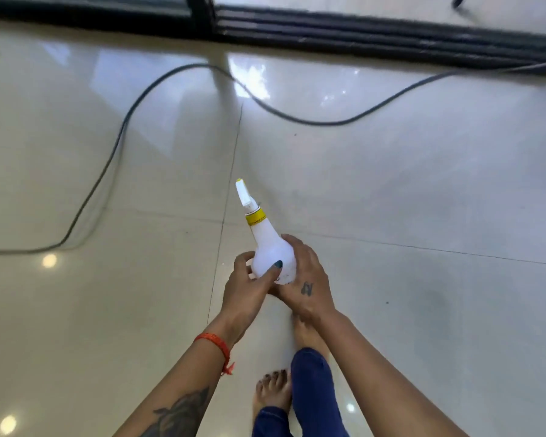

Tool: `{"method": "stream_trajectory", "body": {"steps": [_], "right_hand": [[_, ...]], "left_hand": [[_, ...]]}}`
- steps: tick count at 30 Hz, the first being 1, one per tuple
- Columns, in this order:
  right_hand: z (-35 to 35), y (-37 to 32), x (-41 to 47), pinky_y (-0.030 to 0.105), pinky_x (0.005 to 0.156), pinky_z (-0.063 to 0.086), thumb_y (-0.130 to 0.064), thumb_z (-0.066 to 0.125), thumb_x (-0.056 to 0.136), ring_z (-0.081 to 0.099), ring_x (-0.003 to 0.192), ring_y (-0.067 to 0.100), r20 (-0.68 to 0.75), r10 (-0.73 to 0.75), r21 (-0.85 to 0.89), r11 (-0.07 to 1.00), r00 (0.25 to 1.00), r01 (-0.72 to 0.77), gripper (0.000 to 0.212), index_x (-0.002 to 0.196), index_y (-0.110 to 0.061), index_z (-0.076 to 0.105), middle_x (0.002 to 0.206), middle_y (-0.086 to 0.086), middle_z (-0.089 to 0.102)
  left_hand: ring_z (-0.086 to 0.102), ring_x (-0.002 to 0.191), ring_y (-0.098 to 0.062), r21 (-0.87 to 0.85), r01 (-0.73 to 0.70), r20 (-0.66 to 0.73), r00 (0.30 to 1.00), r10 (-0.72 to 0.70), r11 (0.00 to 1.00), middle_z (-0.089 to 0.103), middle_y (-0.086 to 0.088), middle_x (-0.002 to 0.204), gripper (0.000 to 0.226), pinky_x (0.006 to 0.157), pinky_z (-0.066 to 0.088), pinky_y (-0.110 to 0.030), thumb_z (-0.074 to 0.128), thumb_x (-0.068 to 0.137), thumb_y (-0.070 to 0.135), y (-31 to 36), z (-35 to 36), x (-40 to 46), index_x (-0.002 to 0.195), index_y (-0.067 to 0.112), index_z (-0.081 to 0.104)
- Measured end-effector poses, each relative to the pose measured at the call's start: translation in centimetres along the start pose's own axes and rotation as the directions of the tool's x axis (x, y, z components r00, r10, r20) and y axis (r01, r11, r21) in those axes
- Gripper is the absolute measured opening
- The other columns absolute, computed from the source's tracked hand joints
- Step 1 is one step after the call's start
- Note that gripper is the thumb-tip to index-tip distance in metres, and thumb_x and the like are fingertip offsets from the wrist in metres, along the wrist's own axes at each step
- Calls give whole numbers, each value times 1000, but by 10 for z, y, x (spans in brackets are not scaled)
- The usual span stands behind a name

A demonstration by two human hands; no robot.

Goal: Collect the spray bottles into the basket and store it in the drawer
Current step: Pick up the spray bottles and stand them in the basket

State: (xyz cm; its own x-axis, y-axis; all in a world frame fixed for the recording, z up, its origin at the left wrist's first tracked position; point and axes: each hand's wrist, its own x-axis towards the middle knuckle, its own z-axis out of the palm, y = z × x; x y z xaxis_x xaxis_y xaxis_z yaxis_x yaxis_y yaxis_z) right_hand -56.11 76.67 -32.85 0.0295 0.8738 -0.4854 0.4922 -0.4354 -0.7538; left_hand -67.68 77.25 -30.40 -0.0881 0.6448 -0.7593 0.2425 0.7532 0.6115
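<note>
A white spray bottle [270, 247] with a yellow collar and a white nozzle is held above the floor, its nozzle tilted away from me and slightly left. My left hand [249, 291] wraps the bottle's round body from the left, thumb across its front. My right hand [303, 279] grips the same body from the right and below. Neither a basket nor a drawer is in view.
A glossy cream tiled floor [391, 184] fills the view. A dark cable [114, 152] loops across it from left to upper right. A black sliding-door track [360, 36] runs along the far edge. My bare feet [273, 392] and blue trouser legs are below the hands.
</note>
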Motion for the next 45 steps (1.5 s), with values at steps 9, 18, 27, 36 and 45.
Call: {"method": "stream_trajectory", "body": {"steps": [9,18,27,36,45], "right_hand": [[-136,-44,-89,-4,73,30,-53,76,58,37,108,-11,-441,8,47,999,897,14,88,131,-43,28,131,-19,43],[-219,-9,-211,-6,74,35,-47,77,59,34,108,-24,-769,93,162,985,633,52,86,131,-40,31,119,-36,34],[-228,71,-367,-2,79,37,-34,83,60,38,108,-20,-847,302,345,939,437,19,87,133,-30,36,123,-18,42],[-263,114,-576,48,95,47,-25,54,62,47,119,13,-783,484,600,753,392,270,63,121,-45,49,130,-14,47],[-321,135,-757,35,105,37,-21,62,79,49,123,8,-829,457,543,795,323,270,52,129,-28,51,128,-11,59]], "left_hand": [[61,103,-13,118,-311,291,919,266,943,56,10,117,42,70,48,-15,68,77,40,120,62,-108,109,41,41],[62,108,-16,126,-472,666,692,278,873,54,14,128,59,90,54,-40,72,63,54,135,158,-202,112,56,41],[67,100,-15,159,-556,847,501,177,816,61,13,123,69,85,57,-40,76,56,50,53,247,-309,118,51,46],[63,110,-17,156,-702,968,249,35,695,61,18,124,70,85,57,-38,78,52,52,-5,323,-457,115,55,49],[61,113,-16,61,-756,914,-220,-340,652,61,10,127,64,80,55,-27,77,61,30,-36,411,-594,119,46,54]]}}
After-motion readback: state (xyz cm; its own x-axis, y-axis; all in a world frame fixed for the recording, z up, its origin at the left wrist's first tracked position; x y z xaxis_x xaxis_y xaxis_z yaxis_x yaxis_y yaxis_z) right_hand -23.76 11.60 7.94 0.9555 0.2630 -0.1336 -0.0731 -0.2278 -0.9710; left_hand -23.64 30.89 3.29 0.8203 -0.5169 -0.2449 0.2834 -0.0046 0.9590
